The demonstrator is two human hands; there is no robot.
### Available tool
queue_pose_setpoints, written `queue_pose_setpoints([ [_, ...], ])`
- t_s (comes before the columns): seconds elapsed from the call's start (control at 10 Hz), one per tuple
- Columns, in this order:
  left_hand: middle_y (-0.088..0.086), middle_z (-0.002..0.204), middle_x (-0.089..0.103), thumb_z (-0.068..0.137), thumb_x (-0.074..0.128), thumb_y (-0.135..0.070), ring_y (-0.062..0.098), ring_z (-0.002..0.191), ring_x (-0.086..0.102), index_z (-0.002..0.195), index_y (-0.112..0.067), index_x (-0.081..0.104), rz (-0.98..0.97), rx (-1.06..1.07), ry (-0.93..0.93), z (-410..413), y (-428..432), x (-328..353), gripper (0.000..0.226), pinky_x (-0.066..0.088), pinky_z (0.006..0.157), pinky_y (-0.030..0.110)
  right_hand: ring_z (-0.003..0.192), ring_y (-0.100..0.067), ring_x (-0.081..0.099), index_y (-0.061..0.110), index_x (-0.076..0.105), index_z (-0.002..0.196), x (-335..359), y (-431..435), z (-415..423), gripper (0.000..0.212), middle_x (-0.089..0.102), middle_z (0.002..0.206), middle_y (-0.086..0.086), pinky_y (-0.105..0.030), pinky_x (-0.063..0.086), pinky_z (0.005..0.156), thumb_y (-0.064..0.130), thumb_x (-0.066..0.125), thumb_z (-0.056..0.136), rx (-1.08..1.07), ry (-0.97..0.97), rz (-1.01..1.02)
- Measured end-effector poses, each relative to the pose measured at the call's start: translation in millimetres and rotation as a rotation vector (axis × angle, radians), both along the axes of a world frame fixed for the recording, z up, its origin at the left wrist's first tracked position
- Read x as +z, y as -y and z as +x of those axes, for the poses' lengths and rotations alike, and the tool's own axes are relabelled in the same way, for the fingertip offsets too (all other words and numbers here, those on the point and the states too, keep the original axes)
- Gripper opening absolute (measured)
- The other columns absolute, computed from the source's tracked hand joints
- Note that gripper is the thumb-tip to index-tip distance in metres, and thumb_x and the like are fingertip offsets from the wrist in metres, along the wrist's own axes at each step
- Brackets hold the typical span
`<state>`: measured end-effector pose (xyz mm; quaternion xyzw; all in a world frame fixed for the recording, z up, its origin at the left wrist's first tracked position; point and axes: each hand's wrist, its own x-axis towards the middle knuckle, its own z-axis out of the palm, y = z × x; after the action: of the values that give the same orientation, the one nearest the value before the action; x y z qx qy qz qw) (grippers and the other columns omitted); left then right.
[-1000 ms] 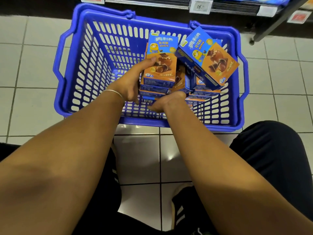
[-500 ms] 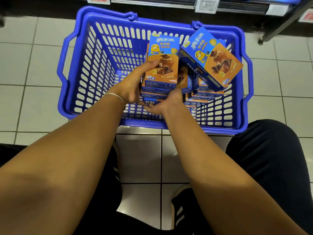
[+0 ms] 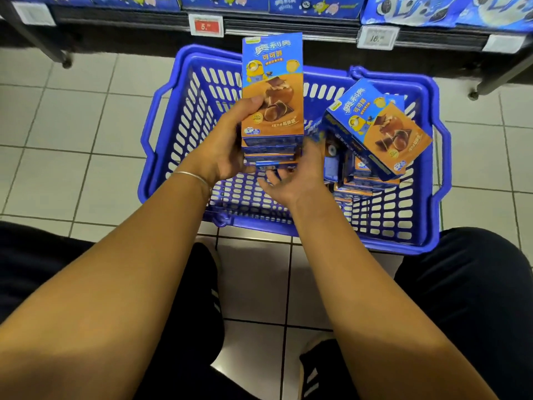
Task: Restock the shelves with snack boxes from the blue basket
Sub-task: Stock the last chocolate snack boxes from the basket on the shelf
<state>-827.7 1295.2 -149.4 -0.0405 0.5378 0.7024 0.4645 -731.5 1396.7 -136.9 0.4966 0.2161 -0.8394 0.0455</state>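
A blue plastic basket (image 3: pixel 173 131) stands on the tiled floor in front of me. Both hands hold a stack of blue-and-orange snack boxes (image 3: pixel 272 90) lifted above the basket's middle. My left hand (image 3: pixel 225 145) grips the stack's left side with the thumb on the top box's face. My right hand (image 3: pixel 300 174) supports the stack from below and the right. More snack boxes (image 3: pixel 377 131) lie piled in the basket's right part, the top one tilted.
A low shelf (image 3: pixel 288 27) with price tags (image 3: pixel 206 24) runs along the top, holding blue snack packages (image 3: pixel 314 5). Shelf legs (image 3: pixel 62 60) stand on the floor at left and right. My knees and shoes frame the bottom.
The stack of boxes has risen out of the basket in both hands. My view has tilted up, so the shelf and its goods have come into sight.
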Motion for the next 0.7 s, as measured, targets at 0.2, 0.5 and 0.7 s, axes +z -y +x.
queue_pose_setpoints([
  [0.2, 0.011, 0.123, 0.075, 0.091, 0.065, -0.046, 0.033, 0.115, 0.070, 0.107, -0.025, 0.082, 0.126, 0.065, -0.026, -5.1, 15.3, 10.3, 0.032, 0.053, 0.102, 0.058, 0.103, -0.017, 0.068, 0.019, 0.070, 0.114, 3.5, -5.5, -18.3, 0.035, 0.074, 0.104, 0.005, -0.036, 0.052, 0.088, 0.045, 0.056, 0.096, 0.083, -0.031, 0.221],
  [0.5, 0.001, 0.099, 0.076, 0.065, 0.075, -0.050, 0.022, 0.091, 0.073, 0.103, -0.024, 0.074, -0.002, 0.002, -0.055, -24.8, 27.0, 24.4, 0.045, 0.059, 0.084, 0.043, 0.113, -0.023, 0.070, 0.018, 0.057, 0.142, 23.0, -3.5, -42.3, 0.054, 0.070, 0.129, -0.008, -0.038, 0.058, 0.094, 0.054, 0.041, 0.104, 0.231, -0.128, 0.442],
  [0.7, 0.004, 0.103, 0.079, 0.067, 0.080, -0.044, 0.025, 0.094, 0.076, 0.118, -0.018, 0.067, 0.048, 0.072, 0.012, -31.4, 40.4, 104.3, 0.059, 0.060, 0.087, 0.049, 0.121, -0.036, 0.064, 0.011, 0.059, 0.141, 106.1, -8.6, -57.1, 0.090, 0.065, 0.133, -0.020, -0.054, 0.045, 0.110, 0.080, 0.029, 0.091, 0.345, -0.249, 0.275],
])
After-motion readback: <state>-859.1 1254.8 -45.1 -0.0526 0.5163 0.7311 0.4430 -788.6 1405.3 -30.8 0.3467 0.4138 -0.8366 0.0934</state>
